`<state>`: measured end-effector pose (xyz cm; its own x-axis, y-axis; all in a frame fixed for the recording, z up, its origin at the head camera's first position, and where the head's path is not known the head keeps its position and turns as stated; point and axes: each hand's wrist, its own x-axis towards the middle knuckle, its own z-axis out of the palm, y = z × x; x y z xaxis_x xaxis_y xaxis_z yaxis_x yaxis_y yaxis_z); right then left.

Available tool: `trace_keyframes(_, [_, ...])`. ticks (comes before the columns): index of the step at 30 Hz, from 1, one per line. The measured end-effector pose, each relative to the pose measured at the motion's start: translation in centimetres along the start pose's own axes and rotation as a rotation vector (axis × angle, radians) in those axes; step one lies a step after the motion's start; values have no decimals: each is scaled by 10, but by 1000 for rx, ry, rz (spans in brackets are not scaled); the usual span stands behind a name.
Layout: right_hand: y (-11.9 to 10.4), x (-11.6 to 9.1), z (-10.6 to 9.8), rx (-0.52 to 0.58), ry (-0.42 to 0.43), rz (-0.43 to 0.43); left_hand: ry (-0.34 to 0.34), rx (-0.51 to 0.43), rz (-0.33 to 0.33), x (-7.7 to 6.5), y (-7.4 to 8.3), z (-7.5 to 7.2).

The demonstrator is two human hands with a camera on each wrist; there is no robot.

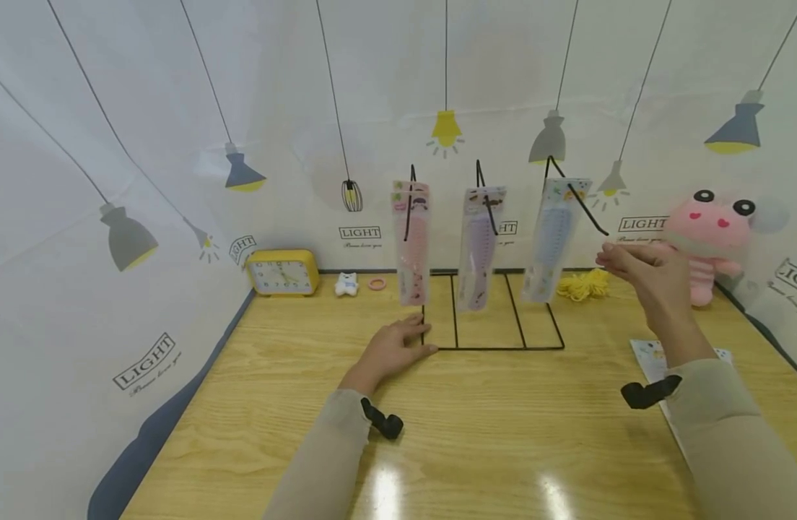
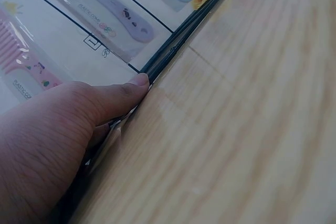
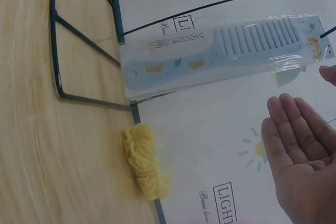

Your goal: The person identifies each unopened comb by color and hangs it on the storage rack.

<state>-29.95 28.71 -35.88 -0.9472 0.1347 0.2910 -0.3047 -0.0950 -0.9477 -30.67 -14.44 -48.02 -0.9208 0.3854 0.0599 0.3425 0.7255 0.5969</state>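
A black wire display rack (image 1: pixel 496 349) stands on the wooden table, with three upper hooks. From them hang a packaged pink comb (image 1: pixel 414 253), a purple comb (image 1: pixel 478 253) and a blue comb (image 3: pixel 184 59), all in clear sleeves. My left hand (image 1: pixel 388 348) holds the base's front left corner, its thumb (image 2: pixel 123 94) along the front wire and the other fingers by the side wire. Beside the blue comb's hook tip, my right hand (image 1: pixel 658 278) is raised. Its fingers (image 3: pixel 294 124) are extended in the right wrist view, with nothing in them.
Another flat package (image 1: pixel 644 352) lies partly hidden under my right forearm. Along the back are a yellow clock (image 1: pixel 283 273), a small white figure (image 1: pixel 346 284), a pink ring (image 1: pixel 377 284), a yellow yarn bundle (image 3: pixel 144 163) and a pink plush toy (image 1: pixel 704 238).
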Motion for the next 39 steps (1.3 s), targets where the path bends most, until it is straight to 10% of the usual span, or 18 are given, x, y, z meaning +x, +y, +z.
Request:
trace_keyframes(7, [-1,-9,-14,-251,-12,111,-2,5,2,0,1,0])
trace_keyframes(15, [3,-20,-29,-117,-32,67,-6,11,-11,-1,-1,-1])
trace_keyframes(22, [6,-42,-64,-480,10,198,1,2,10,0,-2,0])
trace_keyframes(33, [64,-74,-126,-689,11,271,8,25,6,3,0,-5])
trace_keyframes(39, [86,-76,-141,-1000,-11,122,-3,2,-6,2,-2,1])
